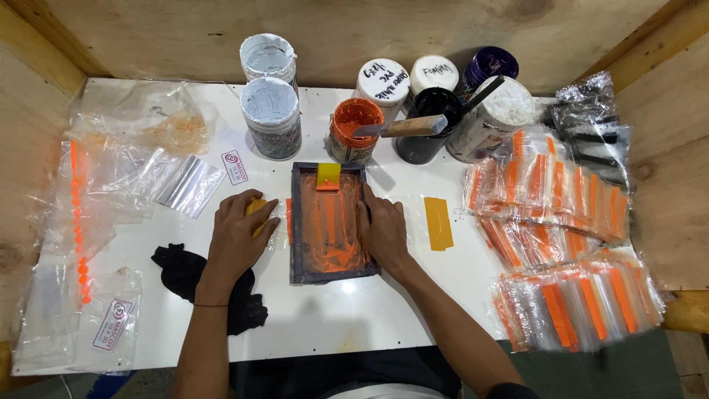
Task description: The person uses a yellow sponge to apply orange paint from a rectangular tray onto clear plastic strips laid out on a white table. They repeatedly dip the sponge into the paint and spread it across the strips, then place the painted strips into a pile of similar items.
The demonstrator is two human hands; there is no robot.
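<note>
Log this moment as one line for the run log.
left hand: on yellow squeegee | right hand: steadying screen frame | frame: orange ink, flat on white table | open orange ink jar: behind frame

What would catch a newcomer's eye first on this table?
Most striking is the screen frame smeared with orange ink at the table's middle, with the right hand pressed on its right edge and the left hand on a yellow piece just left of it. Behind it stands an open orange ink jar among other jars. Stacks of clear bags printed with orange bars fill the right side.
</note>
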